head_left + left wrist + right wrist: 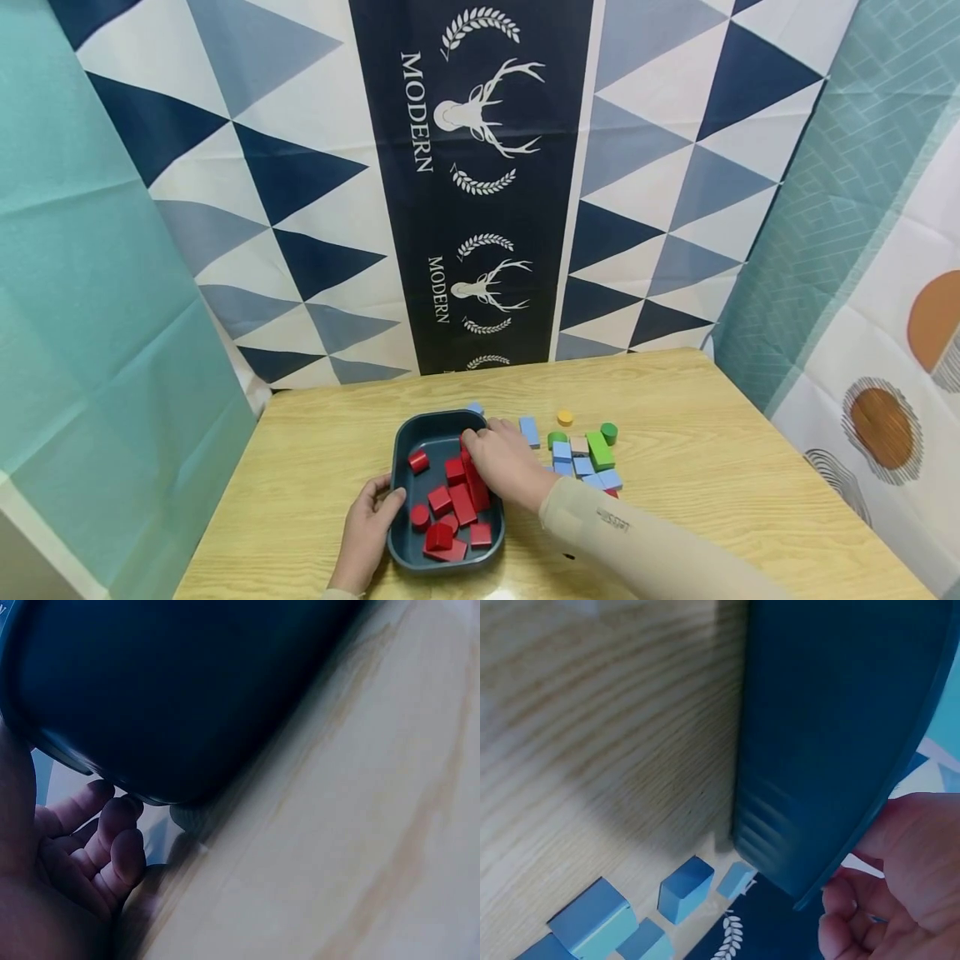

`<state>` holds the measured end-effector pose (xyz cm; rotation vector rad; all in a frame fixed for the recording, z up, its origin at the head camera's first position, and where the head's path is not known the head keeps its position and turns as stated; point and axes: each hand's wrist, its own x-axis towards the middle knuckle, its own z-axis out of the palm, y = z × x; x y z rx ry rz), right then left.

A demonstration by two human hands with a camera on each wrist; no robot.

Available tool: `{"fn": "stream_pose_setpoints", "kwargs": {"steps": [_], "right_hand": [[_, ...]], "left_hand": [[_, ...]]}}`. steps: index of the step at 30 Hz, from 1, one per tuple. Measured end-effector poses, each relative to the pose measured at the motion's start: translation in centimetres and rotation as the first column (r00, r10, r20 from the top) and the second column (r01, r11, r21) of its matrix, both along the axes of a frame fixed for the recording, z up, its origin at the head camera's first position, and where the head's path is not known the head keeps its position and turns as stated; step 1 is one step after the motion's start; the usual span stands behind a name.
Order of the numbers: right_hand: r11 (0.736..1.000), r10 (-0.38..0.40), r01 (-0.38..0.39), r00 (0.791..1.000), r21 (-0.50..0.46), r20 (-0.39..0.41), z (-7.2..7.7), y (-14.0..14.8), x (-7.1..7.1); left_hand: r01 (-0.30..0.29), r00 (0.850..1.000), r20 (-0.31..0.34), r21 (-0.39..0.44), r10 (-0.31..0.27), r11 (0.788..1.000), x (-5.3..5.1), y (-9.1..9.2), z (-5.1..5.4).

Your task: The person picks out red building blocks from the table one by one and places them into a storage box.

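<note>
A dark blue tray (401,546) on the wooden table holds several red blocks (462,505), among them cylinders and rectangular pieces. My left hand (367,521) grips the tray's left side, thumb at the rim and fingers against the outside. In the left wrist view those fingers (124,851) curl below the rim. My right hand (510,462) reaches over the tray's far right edge, fingertips beside the red blocks. The right wrist view shows its fingers (840,900) curled at the rim; whatever may lie between them is hidden.
To the tray's right lie several loose blocks: blue (529,432), green (600,450), an orange disc (565,417) and a partly covered red one (611,493). My right sleeve (637,533) crosses the table in front of them. Patterned cloth (472,192) hangs behind the table.
</note>
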<state>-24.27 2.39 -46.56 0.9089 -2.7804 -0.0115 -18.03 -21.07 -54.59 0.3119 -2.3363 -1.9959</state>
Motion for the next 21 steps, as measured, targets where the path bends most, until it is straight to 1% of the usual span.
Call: {"fn": "stream_pose_setpoints", "kwargs": {"steps": [3, 5, 8, 11, 12, 15, 17, 19, 21], "right_hand": [[0.999, -0.011, 0.011, 1.0, 0.036, 0.016, 0.0, -0.7, -0.2], [0.999, -0.013, 0.011, 0.999, 0.044, 0.046, -0.2, -1.3, -0.1], [1.0, -0.004, 0.007, 0.99, -0.02, 0.141, -0.8, -2.5, 0.2], [0.991, 0.035, -0.001, 0.967, -0.131, 0.253, -1.5, -3.6, 0.6], [0.986, 0.054, -0.006, 0.959, -0.168, 0.278, -1.7, -3.9, 0.6], [0.973, 0.098, -0.027, 0.947, -0.229, 0.307, -2.1, -4.6, 0.7], [0.97, 0.103, -0.029, 0.948, -0.242, 0.302, -2.2, -4.9, 0.6], [0.969, 0.079, -0.006, 0.954, -0.246, 0.288, -2.3, -5.0, 0.6], [0.968, 0.039, 0.035, 0.958, -0.25, 0.284, -2.5, -5.1, 0.5]], "left_hand": [[-0.002, 1.0, -0.005, -0.008, 0.002, 1.0, 0.0, 0.1, 0.0], [-0.002, 1.0, -0.006, -0.011, 0.002, 1.0, 0.0, 0.1, 0.0], [0.002, 1.0, -0.001, -0.009, -0.002, 1.0, 0.0, 0.0, -0.1], [0.006, 1.0, 0.004, -0.005, -0.006, 1.0, 0.1, -0.1, 0.0], [0.006, 1.0, 0.003, -0.005, -0.006, 1.0, 0.1, -0.1, 0.0], [0.008, 1.0, -0.001, -0.005, -0.008, 1.0, 0.0, -0.1, 0.0], [0.01, 1.0, -0.004, -0.006, -0.01, 1.0, 0.0, -0.1, 0.0], [0.009, 1.0, -0.011, -0.006, -0.009, 1.0, 0.0, -0.1, -0.1], [0.01, 1.0, -0.02, -0.003, -0.01, 1.0, 0.0, 0.0, -0.1]]}}
